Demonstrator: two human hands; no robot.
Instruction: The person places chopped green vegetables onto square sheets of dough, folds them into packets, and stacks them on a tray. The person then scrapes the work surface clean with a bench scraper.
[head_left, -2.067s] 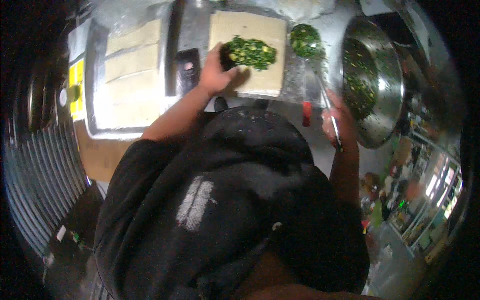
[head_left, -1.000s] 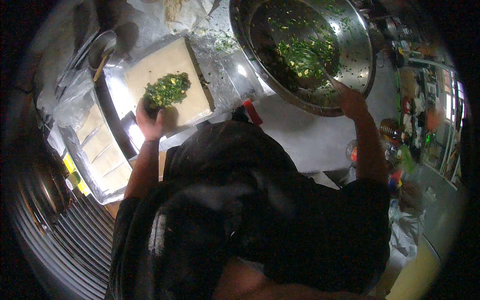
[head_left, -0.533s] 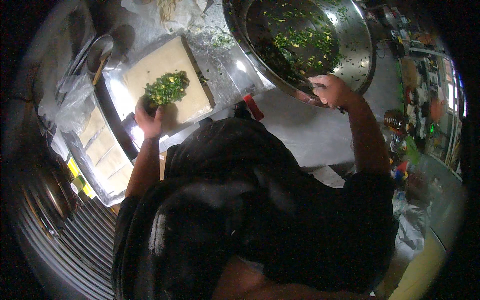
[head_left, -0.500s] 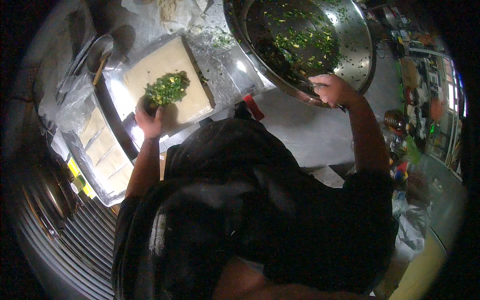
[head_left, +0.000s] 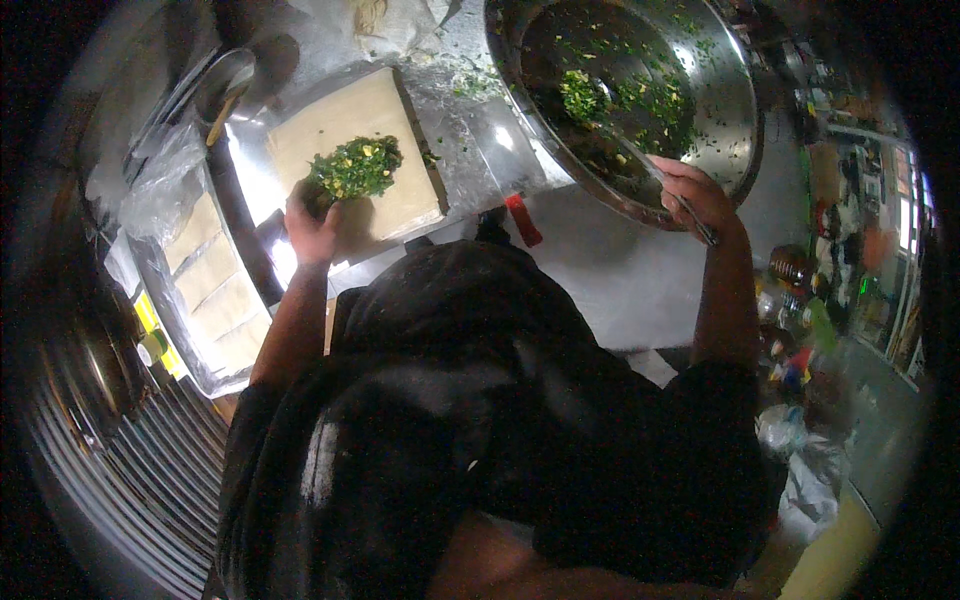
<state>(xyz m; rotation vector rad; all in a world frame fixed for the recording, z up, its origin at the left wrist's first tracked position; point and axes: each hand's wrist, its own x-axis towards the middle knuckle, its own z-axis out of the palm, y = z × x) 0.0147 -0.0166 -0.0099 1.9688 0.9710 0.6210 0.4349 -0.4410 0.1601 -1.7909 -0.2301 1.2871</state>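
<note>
Shifted ladle (head_left: 638, 152); head (head_left: 604, 90) half-hidden by greens (head_left: 578, 97)

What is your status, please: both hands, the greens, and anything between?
Left fingers at edge of greens on pale slab. Right fingers gripping metal utensil, loaded end over or in steel bowl. Red handle lying between slab and bowl.

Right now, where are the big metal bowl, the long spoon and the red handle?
Big metal bowl (head_left: 725, 92): head view, on its inner wall.
Long spoon (head_left: 636, 151): head view, on its handle.
Red handle (head_left: 522, 220): head view, its middle.
</note>
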